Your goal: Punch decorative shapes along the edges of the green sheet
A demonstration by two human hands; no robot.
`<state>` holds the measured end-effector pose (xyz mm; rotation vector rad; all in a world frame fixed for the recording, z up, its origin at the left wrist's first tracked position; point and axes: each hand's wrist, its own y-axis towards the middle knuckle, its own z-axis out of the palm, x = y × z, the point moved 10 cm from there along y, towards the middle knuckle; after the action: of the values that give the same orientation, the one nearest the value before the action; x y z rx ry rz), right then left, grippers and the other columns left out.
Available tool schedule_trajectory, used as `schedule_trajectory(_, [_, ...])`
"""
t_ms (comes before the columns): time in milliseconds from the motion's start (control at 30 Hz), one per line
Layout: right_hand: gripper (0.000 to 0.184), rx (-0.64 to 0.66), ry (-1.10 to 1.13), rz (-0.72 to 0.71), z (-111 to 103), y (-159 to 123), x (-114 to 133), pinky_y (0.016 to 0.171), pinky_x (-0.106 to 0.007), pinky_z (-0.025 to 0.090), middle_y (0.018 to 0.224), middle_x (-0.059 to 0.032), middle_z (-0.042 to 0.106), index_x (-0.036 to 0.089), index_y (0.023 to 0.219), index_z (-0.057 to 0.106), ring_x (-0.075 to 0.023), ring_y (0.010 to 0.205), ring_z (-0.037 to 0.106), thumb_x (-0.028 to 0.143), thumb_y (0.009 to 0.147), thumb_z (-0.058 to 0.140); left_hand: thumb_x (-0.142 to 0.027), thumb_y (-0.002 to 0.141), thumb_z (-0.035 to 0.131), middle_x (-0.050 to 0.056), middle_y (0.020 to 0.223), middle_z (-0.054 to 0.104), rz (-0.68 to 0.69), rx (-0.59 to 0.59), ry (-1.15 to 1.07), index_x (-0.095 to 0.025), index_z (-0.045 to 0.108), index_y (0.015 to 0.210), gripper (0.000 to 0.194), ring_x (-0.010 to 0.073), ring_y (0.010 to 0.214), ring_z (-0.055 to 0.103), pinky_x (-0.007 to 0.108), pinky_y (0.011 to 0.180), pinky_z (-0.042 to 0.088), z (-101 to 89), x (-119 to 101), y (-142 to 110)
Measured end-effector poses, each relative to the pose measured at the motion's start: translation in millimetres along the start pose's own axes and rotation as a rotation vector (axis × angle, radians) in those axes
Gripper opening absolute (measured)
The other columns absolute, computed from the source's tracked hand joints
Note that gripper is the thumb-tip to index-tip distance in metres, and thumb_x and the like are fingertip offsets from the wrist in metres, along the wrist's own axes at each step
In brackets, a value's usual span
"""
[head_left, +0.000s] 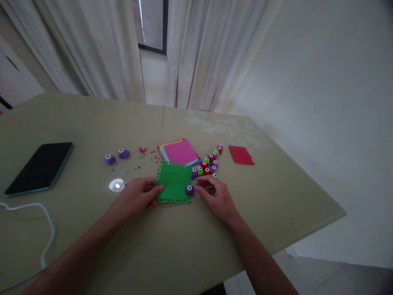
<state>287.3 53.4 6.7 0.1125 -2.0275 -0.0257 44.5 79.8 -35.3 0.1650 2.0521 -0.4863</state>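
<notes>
A green sheet of paper [173,182] with small shapes punched along its edges is held just over the table, in front of me. My left hand [141,192] pinches its left edge, thumb on top. At the lower right edge of the sheet sits a small purple craft punch [189,189] with an eye-like button. Right beside the punch is my right hand [215,194], fingers curved and apart, thumb tip at or nearly at its side; contact is hard to make out. Behind it stand several purple, green and red punches [206,170] in rows.
Coloured paper sheets [179,152] lie stacked behind the green one. Farther right is a red punched sheet [241,155]. Two purple punches [123,153] and paper bits [142,150] lie to the left, with a dark tablet [39,168] and white cable [50,229] beyond.
</notes>
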Motion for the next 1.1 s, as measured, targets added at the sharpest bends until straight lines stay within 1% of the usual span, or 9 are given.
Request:
schedule_trajectory(67, [0.023,-0.045,0.019,0.057,-6,1,-4,0.068,-0.029,0.053,0.089,-0.0053,0.074,0.019,0.106,0.072,-0.0186,0.077,0.068,0.037,0.094,0.070,-0.057,0.090,0.058,-0.002,0.056,0.063,0.005,0.001,0.004,-0.023,0.057,0.072,0.039,0.0199,0.054,0.063,0.028,0.053,0.043,0.2,-1,0])
schedule_trajectory(100, [0.022,-0.037,0.017,0.074,-6,3,-4,0.066,-0.029,0.052,0.085,-0.0042,0.072,0.018,0.105,0.071,-0.0177,0.073,0.066,0.037,0.094,0.069,-0.057,0.090,0.058,-0.002,0.057,0.064,0.008,0.004,0.000,-0.022,0.058,0.073,0.039,0.0201,0.055,0.063,0.028,0.053,0.043,0.5,-1,0])
schedule_trajectory(233, [0.019,0.138,-0.044,0.101,11,17,1,0.061,-0.026,0.048,0.077,0.0002,0.067,0.018,0.102,0.066,-0.0146,0.065,0.062,0.033,0.092,0.072,-0.056,0.090,0.057,-0.001,0.057,0.063,0.016,-0.001,0.001,-0.022,0.060,0.073,0.038,0.0200,0.054,0.063,0.028,0.052,0.041,0.2,-5,0])
schedule_trajectory(333, [0.016,0.267,-0.122,0.122,22,30,6,0.059,-0.023,0.045,0.072,0.0031,0.065,0.019,0.096,0.063,-0.0131,0.063,0.061,0.025,0.088,0.076,-0.056,0.088,0.058,-0.002,0.055,0.062,0.017,-0.018,-0.007,-0.023,0.059,0.071,0.038,0.0197,0.052,0.062,0.028,0.051,0.039,-1.4,-8,-1])
schedule_trajectory(433, [0.017,0.378,-0.187,0.156,27,41,10,0.056,-0.022,0.043,0.067,0.0050,0.064,0.019,0.090,0.062,-0.0120,0.059,0.060,0.020,0.085,0.078,-0.056,0.087,0.058,-0.002,0.054,0.061,0.027,-0.025,-0.005,-0.023,0.058,0.070,0.037,0.0195,0.051,0.060,0.028,0.051,0.038,-1.8,-9,-1])
schedule_trajectory(500, [0.017,0.429,-0.236,0.169,28,46,13,0.055,-0.022,0.043,0.068,0.0047,0.066,0.019,0.089,0.062,-0.0118,0.058,0.061,0.019,0.084,0.078,-0.056,0.087,0.058,-0.002,0.054,0.061,0.035,-0.033,-0.004,-0.023,0.059,0.071,0.037,0.0195,0.051,0.061,0.028,0.052,0.039,-1.8,-9,-1])
schedule_trajectory(767, [0.023,0.545,-0.391,0.218,33,56,18,0.052,-0.022,0.043,0.062,0.0038,0.069,0.020,0.081,0.060,-0.0142,0.055,0.065,0.022,0.078,0.083,-0.056,0.082,0.059,-0.002,0.054,0.061,0.016,-0.021,-0.062,-0.023,0.058,0.070,0.035,0.0197,0.050,0.060,0.029,0.051,0.040,2.0,-10,-1])
schedule_trajectory(967, [0.020,0.585,-0.409,0.201,30,59,22,0.051,-0.022,0.045,0.063,0.0015,0.072,0.021,0.081,0.059,-0.0163,0.058,0.069,0.025,0.082,0.078,-0.055,0.082,0.057,-0.001,0.053,0.060,0.011,-0.025,-0.043,-0.024,0.056,0.067,0.034,0.0191,0.049,0.059,0.028,0.050,0.038,0.2,-16,-3])
schedule_trajectory(1100, [0.018,0.596,-0.420,0.211,28,58,22,0.052,-0.022,0.046,0.064,0.0008,0.073,0.021,0.082,0.060,-0.0169,0.059,0.070,0.024,0.082,0.077,-0.054,0.081,0.058,-0.002,0.053,0.060,0.005,-0.033,-0.023,-0.024,0.056,0.066,0.034,0.0188,0.049,0.059,0.028,0.050,0.037,-1.5,-17,-3])
